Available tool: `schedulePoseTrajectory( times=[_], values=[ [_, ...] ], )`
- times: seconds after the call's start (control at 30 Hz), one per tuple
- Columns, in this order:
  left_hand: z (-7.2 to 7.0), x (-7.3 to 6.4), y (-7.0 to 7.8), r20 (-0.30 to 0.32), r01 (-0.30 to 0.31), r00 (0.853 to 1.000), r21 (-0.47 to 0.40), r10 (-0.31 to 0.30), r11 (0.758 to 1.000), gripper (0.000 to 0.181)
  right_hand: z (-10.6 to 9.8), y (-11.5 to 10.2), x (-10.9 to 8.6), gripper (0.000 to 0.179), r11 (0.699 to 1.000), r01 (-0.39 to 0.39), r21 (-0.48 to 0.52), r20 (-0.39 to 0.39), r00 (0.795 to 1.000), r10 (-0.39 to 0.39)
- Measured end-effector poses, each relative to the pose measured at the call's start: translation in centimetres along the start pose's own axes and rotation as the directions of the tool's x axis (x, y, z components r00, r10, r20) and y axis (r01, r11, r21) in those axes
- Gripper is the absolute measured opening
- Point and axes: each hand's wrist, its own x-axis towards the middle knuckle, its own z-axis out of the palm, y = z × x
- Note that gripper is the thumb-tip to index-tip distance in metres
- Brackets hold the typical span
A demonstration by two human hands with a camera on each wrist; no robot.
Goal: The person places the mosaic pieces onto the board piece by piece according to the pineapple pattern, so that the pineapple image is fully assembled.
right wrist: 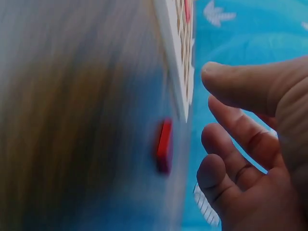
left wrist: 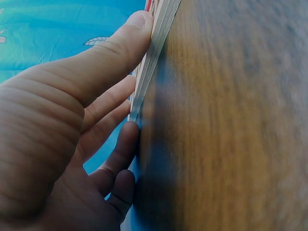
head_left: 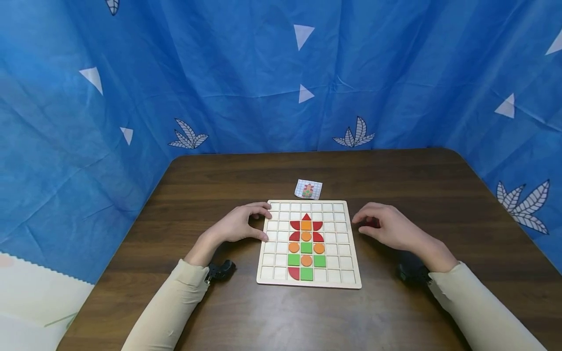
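A pale wooden grid board (head_left: pixel 346 263) lies flat on the table, bearing red, orange and green pieces in a flower-like pattern. At its left edge rests my left hand (head_left: pixel 240 224), thumb and fingers spread apart along the rim; the left wrist view shows the thumb (left wrist: pixel 137 29) against the board's side. My right hand (head_left: pixel 384 225) hovers just right of the board, fingers loosely bent and holding nothing. Beneath it a small red piece (right wrist: pixel 164 147) lies on the table by the board's corner, largely covered by that hand in the head view.
Behind the board lies a small paper card (head_left: pixel 308 189) printed with a similar coloured figure. The dark wooden table (head_left: pixel 281 321) extends around the board. A blue patterned curtain (head_left: pixel 246 73) hangs along the back and sides.
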Motion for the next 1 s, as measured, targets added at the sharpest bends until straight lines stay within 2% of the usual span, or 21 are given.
schedulePoseTrajectory(
  times=[0.17,0.4,0.7,1.0],
  values=[
    [0.0,0.1,-0.1,0.001,0.000,1.000,-0.006,0.000,1.000,0.051,-0.9,1.8,-0.6,0.028,0.999,-0.016,-0.040,0.008,1.000,0.017],
    [0.0,0.1,-0.1,0.000,-0.002,1.000,-0.013,0.002,1.000,0.052,-1.3,2.7,-1.0,0.031,0.998,-0.040,-0.042,0.073,0.996,0.043],
    [0.1,0.1,-0.1,0.001,0.004,1.000,-0.009,-0.004,1.000,0.051,-1.1,2.4,-0.8,0.024,0.995,-0.073,-0.075,0.094,0.992,0.080],
    [0.1,0.0,-0.1,0.002,0.001,1.000,-0.003,-0.001,1.000,0.052,-0.9,1.9,-0.5,0.032,0.992,-0.052,-0.118,0.136,0.988,0.068]
  ],
)
